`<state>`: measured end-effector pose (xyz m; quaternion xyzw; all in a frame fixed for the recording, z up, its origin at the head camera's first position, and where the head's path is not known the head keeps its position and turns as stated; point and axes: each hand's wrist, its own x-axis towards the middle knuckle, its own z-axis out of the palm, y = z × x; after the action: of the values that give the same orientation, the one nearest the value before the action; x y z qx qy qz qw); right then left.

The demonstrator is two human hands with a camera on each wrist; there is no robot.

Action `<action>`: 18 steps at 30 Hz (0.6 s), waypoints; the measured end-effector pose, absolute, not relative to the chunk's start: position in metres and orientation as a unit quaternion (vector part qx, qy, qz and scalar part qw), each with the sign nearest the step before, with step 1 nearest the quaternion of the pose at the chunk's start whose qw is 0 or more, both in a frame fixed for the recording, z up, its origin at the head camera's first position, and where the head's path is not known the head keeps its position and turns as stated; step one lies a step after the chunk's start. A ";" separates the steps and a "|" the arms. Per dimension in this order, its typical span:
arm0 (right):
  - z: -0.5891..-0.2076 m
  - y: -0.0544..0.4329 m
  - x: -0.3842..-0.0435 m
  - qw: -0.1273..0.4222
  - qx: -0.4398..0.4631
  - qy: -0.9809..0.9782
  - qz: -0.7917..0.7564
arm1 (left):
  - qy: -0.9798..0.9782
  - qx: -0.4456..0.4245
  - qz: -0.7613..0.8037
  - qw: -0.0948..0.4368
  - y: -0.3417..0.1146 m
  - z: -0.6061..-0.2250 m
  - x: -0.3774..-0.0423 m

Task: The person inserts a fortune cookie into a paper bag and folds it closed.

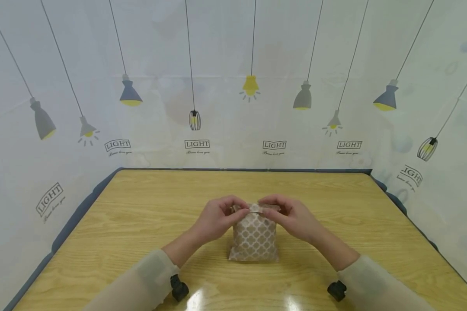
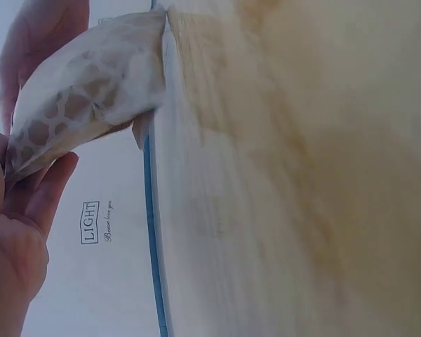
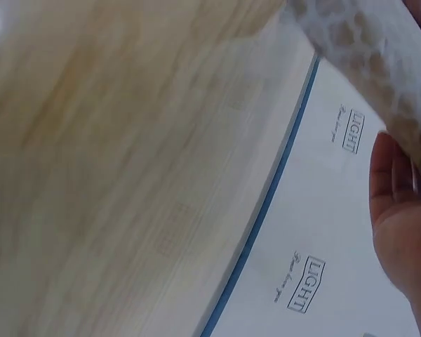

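A small brown paper bag (image 1: 254,237) with a white lattice pattern stands upright on the wooden table, its bottom edge toward me. My left hand (image 1: 219,218) pinches the bag's top edge at the left, thumb in front and fingers behind. At the right of the same edge my right hand (image 1: 292,216) pinches it in the same way. Between the two thumbs a narrow strip of the top edge shows. In the left wrist view the bag (image 2: 91,88) bulges in the middle and narrows toward the pinched end. The right wrist view shows part of the bag (image 3: 379,63) beside the fingers.
The wooden table (image 1: 140,216) reaches back to a white curtain (image 1: 225,52) printed with hanging lamps and the word LIGHT. The curtain also stands along both sides. A small black device (image 1: 179,288) sits at the left sleeve, another black device (image 1: 337,290) at the right.
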<state>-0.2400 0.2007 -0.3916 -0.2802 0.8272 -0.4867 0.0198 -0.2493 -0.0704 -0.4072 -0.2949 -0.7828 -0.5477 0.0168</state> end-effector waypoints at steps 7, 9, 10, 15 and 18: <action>-0.388 0.187 -0.239 0.022 -0.218 0.845 -0.487 | -0.782 -0.294 -0.548 0.043 -0.063 -0.407 -0.245; -0.388 0.186 -0.238 0.021 -0.215 0.846 -0.487 | -0.783 -0.286 -0.551 0.033 -0.063 -0.407 -0.244; -0.388 0.186 -0.238 0.020 -0.215 0.846 -0.488 | -0.784 -0.282 -0.552 0.028 -0.062 -0.406 -0.244; -0.388 0.186 -0.238 0.018 -0.214 0.847 -0.486 | -0.776 -0.264 -0.573 0.001 -0.060 -0.406 -0.242; -0.388 0.186 -0.238 0.016 -0.215 0.846 -0.487 | -0.767 -0.258 -0.587 -0.004 -0.058 -0.405 -0.241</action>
<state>-0.2382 0.1863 -0.3880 -0.2150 0.8464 -0.4870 0.0157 -0.2415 -0.0577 -0.4053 -0.2583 -0.7674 -0.5868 -0.0039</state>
